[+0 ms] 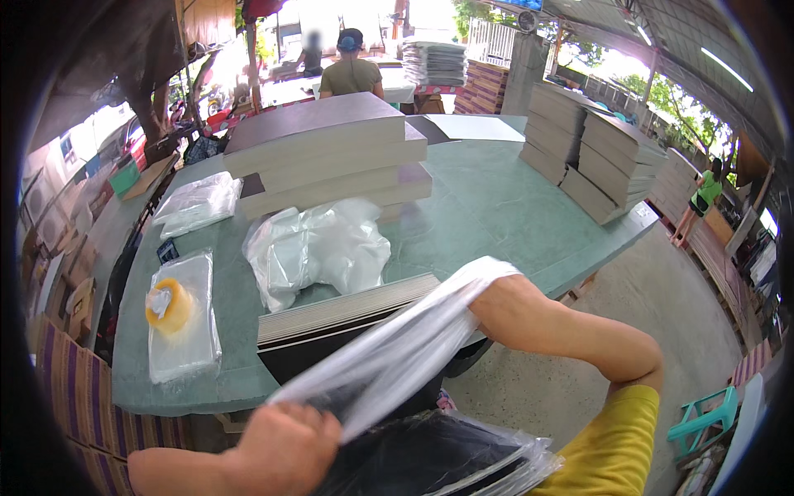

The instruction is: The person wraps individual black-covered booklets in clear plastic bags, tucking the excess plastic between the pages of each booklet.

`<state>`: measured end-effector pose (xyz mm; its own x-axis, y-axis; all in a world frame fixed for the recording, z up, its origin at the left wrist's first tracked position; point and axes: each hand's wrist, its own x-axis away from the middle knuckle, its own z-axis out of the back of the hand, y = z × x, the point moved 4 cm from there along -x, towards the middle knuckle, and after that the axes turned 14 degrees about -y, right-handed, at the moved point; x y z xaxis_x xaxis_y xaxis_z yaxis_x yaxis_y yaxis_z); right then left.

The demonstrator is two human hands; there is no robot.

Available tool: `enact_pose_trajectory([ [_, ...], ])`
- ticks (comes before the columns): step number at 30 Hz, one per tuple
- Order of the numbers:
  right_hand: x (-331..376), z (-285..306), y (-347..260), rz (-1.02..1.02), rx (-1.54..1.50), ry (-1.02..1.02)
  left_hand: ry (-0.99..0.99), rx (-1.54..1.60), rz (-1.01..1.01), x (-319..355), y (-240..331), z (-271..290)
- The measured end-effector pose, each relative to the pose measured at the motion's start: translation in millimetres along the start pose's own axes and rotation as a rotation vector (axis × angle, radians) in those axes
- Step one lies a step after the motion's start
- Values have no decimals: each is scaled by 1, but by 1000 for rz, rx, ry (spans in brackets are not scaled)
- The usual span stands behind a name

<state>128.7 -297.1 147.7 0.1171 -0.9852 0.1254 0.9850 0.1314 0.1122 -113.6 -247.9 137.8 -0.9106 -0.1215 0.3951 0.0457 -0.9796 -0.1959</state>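
Note:
A long clear plastic bag (pixel 405 339) is stretched slantwise between my two hands, partly blurred by motion. My left hand (pixel 285 442), at the lower middle, is closed in a fist on the bag's near end. Plastic wraps over my right hand (pixel 495 299) at the far end, and its fingers are hidden. Under the bag, at the table's near edge, lies a stack of thin boards (pixel 347 314) with a black front. Closest to me is a black-faced bundle (pixel 430 455) in clear plastic, partly covered by the bag and my left hand.
The green table (pixel 463 207) carries a crumpled plastic heap (pixel 318 248), flat plastic bags (pixel 194 202) and a yellow tape roll (pixel 168 304) on more plastic. Tall board stacks (pixel 331 157) stand behind, others (pixel 591 149) at right. A green stool (pixel 703 417) stands at lower right. Several people are farther off.

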Motion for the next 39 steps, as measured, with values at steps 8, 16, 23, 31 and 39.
enact_pose_trajectory([
  [8, 20, -6, -66, 335, 64, -420, -316, -21, 314, -3, -46, -38],
  [16, 59, 63, -14, -234, -514, 1306, 512, 972, -497, 48, -19, -2],
  [23, 20, -37, -36, -129, -493, 471, 1110, 739, 853, 63, -64, -83],
  [31, 13, -61, -17, -172, -544, 471, 857, 528, 601, 24, -53, -72],
  [39, 25, -66, -27, -104, -658, 544, 1001, 627, 524, 40, -35, -79],
])
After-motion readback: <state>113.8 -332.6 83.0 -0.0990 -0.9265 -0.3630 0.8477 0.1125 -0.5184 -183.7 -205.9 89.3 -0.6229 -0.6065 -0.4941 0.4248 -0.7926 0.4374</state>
